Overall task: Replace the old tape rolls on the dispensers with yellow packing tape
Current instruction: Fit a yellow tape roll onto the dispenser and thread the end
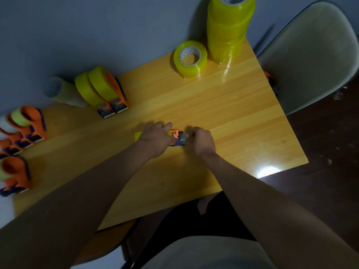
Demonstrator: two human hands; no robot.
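Observation:
An orange and blue tape dispenser [177,138] with a yellow roll lies on the wooden table [223,113] near the middle. My left hand [155,135] grips its body and covers most of the roll. At the dispenser's metal blade end, my right hand [201,139] pinches what looks like the tape end. One loose yellow tape roll [190,59] lies flat at the back. A tall stack of yellow rolls [229,28] stands behind it. Two dispensers with yellow rolls [105,92] stand at the back left.
Several orange dispensers [23,131] holding pale rolls crowd the table's left edge. A clear used roll [62,92] lies by the wall. A pale chair [314,51] stands off the right corner. The wall runs along the table's far side.

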